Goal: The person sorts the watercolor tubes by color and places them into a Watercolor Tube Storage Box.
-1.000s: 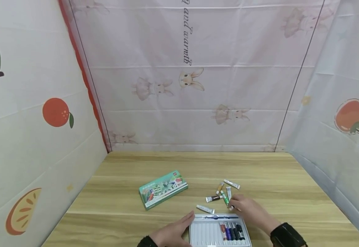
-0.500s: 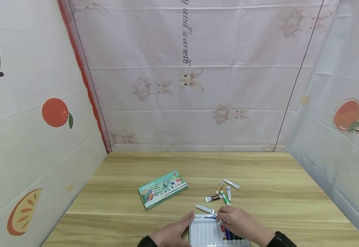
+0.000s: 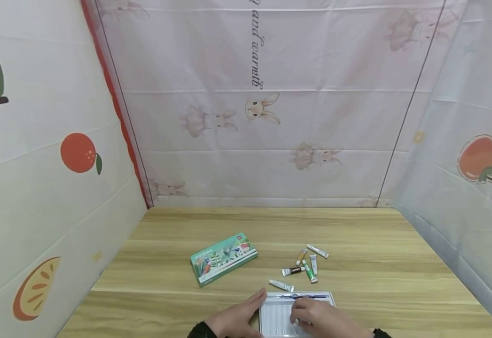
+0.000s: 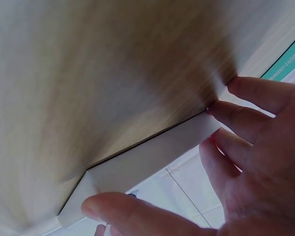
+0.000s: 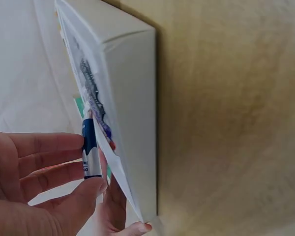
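Note:
A shallow white tray box (image 3: 274,317) sits at the table's near edge, with a paintbrush (image 3: 307,296) along its far side. My right hand (image 3: 319,318) is over the tray's grooves. In the right wrist view its thumb and fingers pinch a small blue-and-silver paint tube (image 5: 91,150). More paint tubes (image 5: 94,93) lie inside the box there; in the head view my right hand covers them. My left hand (image 3: 236,320) rests against the tray's left side. Its extended fingers (image 4: 248,118) and thumb touch the box wall (image 4: 152,150) in the left wrist view.
Beyond the tray lie several loose paint tubes, among them a green one (image 3: 309,271), a dark one (image 3: 292,271), an ochre one (image 3: 300,257) and a pale one (image 3: 281,285). A green printed box (image 3: 223,259) lies farther left. Printed cloth walls (image 3: 271,173) enclose the table.
From beside the tray's far right corner, my right hand has moved left and nearer, over the grooves, carrying the paint tube. My left hand stays at the tray's left side.

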`<state>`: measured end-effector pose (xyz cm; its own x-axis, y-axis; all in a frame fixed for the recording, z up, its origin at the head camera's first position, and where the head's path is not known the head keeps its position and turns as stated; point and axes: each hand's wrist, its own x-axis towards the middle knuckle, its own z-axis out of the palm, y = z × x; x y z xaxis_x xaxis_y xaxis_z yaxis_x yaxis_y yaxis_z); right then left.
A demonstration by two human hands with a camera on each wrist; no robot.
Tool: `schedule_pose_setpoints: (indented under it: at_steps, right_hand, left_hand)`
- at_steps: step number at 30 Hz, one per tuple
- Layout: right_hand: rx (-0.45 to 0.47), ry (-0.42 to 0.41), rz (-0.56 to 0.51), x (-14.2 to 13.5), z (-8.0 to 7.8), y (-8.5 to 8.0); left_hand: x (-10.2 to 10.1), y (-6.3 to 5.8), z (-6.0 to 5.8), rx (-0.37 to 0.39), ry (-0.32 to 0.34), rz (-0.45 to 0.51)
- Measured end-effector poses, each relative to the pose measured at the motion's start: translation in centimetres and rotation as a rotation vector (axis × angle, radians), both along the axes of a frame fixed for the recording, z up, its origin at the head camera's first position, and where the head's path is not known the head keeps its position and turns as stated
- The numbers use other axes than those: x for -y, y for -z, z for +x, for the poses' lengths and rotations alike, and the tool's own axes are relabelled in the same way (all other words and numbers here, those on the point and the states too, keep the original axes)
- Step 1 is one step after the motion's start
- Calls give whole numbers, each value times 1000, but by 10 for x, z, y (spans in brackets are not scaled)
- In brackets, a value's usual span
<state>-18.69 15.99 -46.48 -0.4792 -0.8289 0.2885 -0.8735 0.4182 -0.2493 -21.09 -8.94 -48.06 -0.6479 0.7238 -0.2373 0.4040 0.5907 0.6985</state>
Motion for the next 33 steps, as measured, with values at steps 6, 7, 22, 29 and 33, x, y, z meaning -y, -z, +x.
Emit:
schedule_pose_setpoints:
  at_steps: [6, 7, 22, 29, 33]
  right_hand:
    - [24, -29, 3, 2, 5, 2]
    - [44, -29, 11, 2, 7, 2]
    - [-118, -93, -2, -12, 0, 18]
    - [-6, -74, 14, -18, 2, 15]
    - [78, -23, 21, -15, 1, 14]
  left_hand:
    - [0, -1, 1, 16, -25, -2]
    - [0, -1, 1, 17, -27, -3]
    - [-1, 0, 1, -18, -12, -26]
    - [-2, -1, 2, 8, -33, -17]
    - [-2, -2, 2, 23, -48, -11]
